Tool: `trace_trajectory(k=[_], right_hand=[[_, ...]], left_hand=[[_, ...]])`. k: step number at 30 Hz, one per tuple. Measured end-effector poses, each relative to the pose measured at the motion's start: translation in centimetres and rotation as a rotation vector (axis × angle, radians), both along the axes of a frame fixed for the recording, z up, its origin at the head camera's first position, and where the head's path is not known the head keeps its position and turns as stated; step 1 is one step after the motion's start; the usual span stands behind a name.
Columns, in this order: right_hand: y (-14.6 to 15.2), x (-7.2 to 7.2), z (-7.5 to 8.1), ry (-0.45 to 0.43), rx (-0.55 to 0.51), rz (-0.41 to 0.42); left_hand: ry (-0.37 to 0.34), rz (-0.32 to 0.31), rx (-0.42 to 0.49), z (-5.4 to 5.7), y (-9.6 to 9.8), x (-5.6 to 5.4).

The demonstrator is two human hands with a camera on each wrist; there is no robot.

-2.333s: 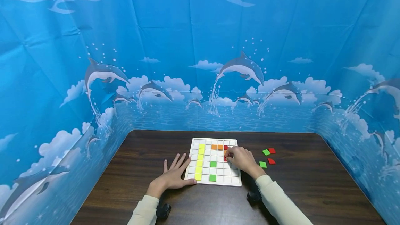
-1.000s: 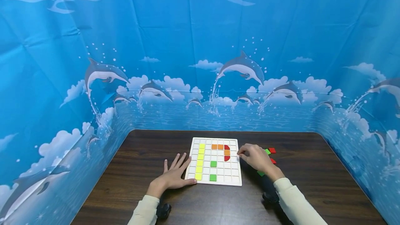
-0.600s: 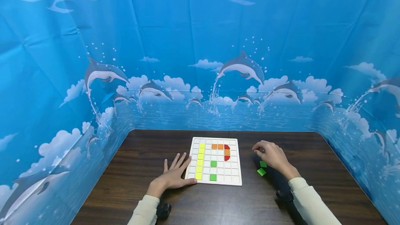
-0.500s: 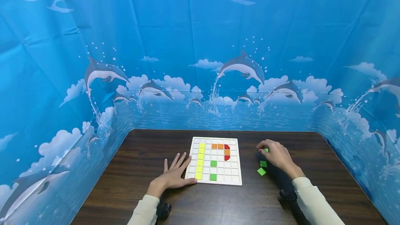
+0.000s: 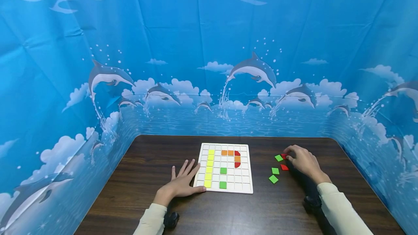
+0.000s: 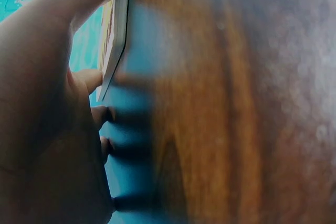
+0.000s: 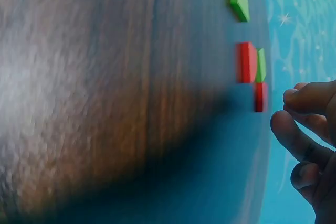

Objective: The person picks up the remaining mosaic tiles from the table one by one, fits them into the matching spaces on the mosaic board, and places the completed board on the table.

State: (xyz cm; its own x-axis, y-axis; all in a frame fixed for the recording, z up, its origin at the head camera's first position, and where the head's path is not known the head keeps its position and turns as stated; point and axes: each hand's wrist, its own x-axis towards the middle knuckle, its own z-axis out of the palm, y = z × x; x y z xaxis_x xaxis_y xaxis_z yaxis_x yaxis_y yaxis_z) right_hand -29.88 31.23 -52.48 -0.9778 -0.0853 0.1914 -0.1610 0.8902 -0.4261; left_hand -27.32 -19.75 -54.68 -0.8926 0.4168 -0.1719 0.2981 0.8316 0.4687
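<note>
A blue dolphin-print backdrop (image 5: pixel 209 28), creased like thin fabric, stands behind a dark, wood-grained table (image 5: pixel 147 166) with a faint sheen. On it lies a flat, square white board (image 5: pixel 245 178), ruled into cells; it appears light and stiff, best steadied at its rim. The left hand (image 5: pixel 183 184) is spread at the board's left side, its thumb along the near corner, gripping nothing. The right hand (image 5: pixel 303 160), its fingers bent but apparently holding nothing, is beside a red tile (image 5: pixel 284 156) right of the board; a second red tile (image 5: pixel 284 167) and three green tiles (image 5: pixel 273 179) lie near. Smooth, straight-sided and thick-edged, the tiles are probably light, rigid and somewhat slippery, best pinched by opposite edges.
</note>
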Motion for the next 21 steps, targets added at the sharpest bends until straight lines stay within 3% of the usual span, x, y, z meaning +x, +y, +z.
trace_trajectory(k=[7, 11, 15, 18, 21], right_hand=[[0.5, -0.3, -0.7, -0.065, 0.017, 0.001], [0.5, -0.4, -1.1, -0.057, 0.063, 0.010], [0.5, -0.4, -1.4, -0.039, 0.102, -0.006], [0.5, -0.4, -1.4, -0.026, 0.116, -0.022], [0.5, -0.2, -1.4, -0.009, 0.127, -0.023]], left_hand=[[0.025, -0.010, 0.017, -0.4, 0.0, 0.0], [0.004, 0.000, -0.008, 0.8, 0.3, 0.4], [0.003, 0.007, -0.049, 1.1, 0.5, 0.5], [0.004, 0.006, -0.026, 0.8, 0.4, 0.4], [0.019, 0.008, -0.006, -0.3, 0.1, 0.0]])
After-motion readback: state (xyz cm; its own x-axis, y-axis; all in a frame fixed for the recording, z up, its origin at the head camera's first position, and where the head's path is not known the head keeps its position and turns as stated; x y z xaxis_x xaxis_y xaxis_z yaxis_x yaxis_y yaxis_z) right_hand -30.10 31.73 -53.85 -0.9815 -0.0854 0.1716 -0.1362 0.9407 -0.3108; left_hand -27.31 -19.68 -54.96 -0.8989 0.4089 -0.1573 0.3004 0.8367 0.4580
